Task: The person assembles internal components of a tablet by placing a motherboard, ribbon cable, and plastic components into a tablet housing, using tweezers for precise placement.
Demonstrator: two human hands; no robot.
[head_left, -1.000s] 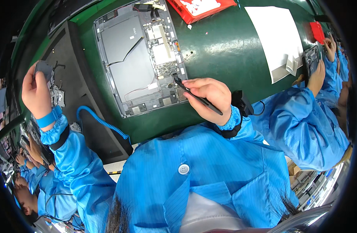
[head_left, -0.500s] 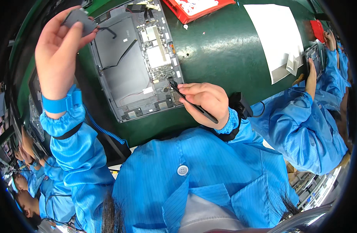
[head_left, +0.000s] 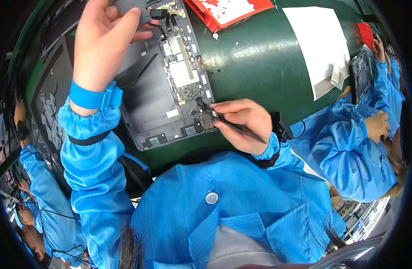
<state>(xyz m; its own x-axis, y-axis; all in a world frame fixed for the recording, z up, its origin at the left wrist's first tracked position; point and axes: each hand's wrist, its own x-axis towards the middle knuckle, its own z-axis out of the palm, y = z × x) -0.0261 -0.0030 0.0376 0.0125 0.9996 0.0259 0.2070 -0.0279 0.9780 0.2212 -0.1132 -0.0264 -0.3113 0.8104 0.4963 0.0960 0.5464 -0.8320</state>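
- Green worktop (head_left: pixel 259 62) is seen across the upper middle of the head view; a red tray (head_left: pixel 199 12) and a white sheet (head_left: pixel 304 36) are placed to its top and upper right, seemingly off the working spot.
- Opened grey device (head_left: pixel 136 101) is laid flat left of centre, inner side up, presumably so its circuit board (head_left: pixel 184 76) can be reached.
- Grey part (head_left: pixel 144 16) is clamped between thumb and fingers of the left hand (head_left: pixel 100 49), upper left, apparently leaving its black cable (head_left: pixel 157 29) free.
- Black tweezers (head_left: pixel 239 127) are gripped by the right hand (head_left: pixel 250 124), centre, slanted toward the board, probably for fine contact; whether the tips are apart cannot be told.
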